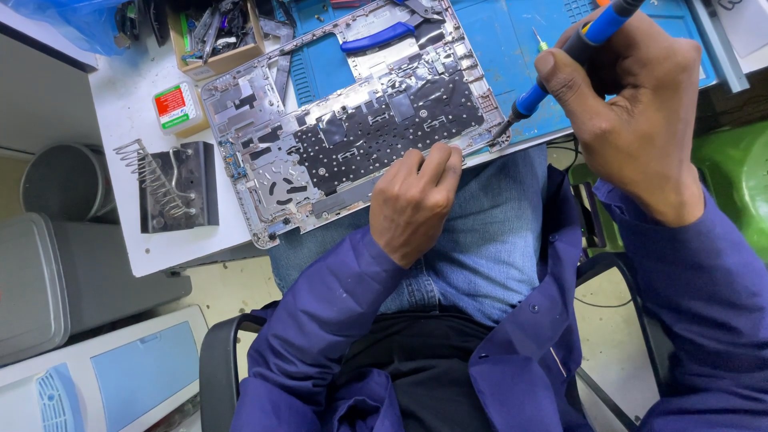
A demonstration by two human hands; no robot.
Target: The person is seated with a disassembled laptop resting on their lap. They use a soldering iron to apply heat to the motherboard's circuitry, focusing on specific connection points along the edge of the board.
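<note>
An opened silver laptop chassis point(264, 104) lies tilted across the table edge, its black keyboard underside point(384, 128) facing up. My left hand point(414, 200) rests on the chassis's near edge, fingers curled over the rim, holding it steady. My right hand point(632, 104) grips a blue-and-black soldering iron point(560, 68) like a pen. Its tip touches the chassis's near right corner point(500, 136).
A blue work mat point(512, 56) lies under the chassis. Blue-handled pliers point(376, 38) rest on the laptop's far side. A spring-coil iron stand on a black base point(172, 188), a small tin point(178, 108) and a cardboard box of parts point(216, 32) sit at the left. My lap is below.
</note>
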